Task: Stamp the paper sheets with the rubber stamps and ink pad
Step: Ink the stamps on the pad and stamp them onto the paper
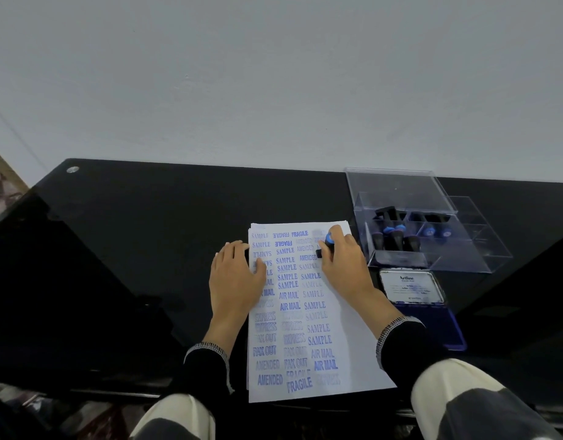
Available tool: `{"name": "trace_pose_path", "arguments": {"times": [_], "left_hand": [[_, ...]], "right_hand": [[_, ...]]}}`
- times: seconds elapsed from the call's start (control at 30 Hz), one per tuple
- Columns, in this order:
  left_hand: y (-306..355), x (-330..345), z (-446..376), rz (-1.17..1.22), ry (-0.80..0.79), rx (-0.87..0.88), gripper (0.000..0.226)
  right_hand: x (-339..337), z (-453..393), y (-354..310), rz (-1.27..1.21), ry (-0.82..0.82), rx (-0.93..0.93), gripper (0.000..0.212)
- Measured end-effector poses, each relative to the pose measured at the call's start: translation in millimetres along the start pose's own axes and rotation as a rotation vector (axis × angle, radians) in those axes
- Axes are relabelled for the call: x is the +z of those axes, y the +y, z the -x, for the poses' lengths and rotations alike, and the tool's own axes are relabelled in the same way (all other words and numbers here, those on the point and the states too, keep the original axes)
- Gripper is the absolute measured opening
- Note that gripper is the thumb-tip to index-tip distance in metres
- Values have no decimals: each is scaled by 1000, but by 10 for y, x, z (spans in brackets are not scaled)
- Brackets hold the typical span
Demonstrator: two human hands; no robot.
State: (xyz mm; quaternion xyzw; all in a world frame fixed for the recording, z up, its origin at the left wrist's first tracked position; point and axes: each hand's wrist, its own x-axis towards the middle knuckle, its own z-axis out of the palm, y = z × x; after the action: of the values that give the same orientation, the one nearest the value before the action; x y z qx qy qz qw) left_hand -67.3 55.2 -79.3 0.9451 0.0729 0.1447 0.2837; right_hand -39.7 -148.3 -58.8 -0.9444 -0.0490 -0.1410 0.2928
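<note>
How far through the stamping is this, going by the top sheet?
Mostly done on this sheet: the top sheet carries three columns of blue imprints. In hand: the right hand grips a stamp near the far right corner while the left hand rests on the sheet. Left: the bare right margin; sheets beneath can't be judged.

black table (147, 217) | on it: paper sheets (356, 354); clear stamp box (464, 249); ink pad (432, 325)

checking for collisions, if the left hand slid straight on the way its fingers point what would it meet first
Nothing, as far as the picture shows. The left hand lies flat on the stamped white paper sheet, fingers pointing toward the far edge of the glossy black table. Only bare tabletop and then the pale wall lie ahead.
</note>
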Motion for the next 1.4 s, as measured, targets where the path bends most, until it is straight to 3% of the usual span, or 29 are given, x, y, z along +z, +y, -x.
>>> {"name": "trace_pose_path", "arguments": {"times": [0.3,0.5,0.63,0.87,1.07,1.23,1.4], "left_hand": [[7,-26,11,47,20,2,34],[-14,1,-4,40,21,12,35],[-43,31,-24,36,15,16,36],[-25,11,-13,41,26,5,36],[8,-8,-9,46,20,14,45],[1,-10,-1,-39,-7,148,22],[62,-51,25,-128,-37,137,27]], "right_hand": [[-122,-14,-52,-86,-91,98,12],[-423,-37,-72,-408,226,223,18],[-555,-26,-29,-550,310,295,16],[-558,18,8,-598,286,307,16],[-524,153,-83,-545,272,209,11],[-415,429,-60,-533,132,133,5],[-564,622,73,-533,121,147,5]]}}
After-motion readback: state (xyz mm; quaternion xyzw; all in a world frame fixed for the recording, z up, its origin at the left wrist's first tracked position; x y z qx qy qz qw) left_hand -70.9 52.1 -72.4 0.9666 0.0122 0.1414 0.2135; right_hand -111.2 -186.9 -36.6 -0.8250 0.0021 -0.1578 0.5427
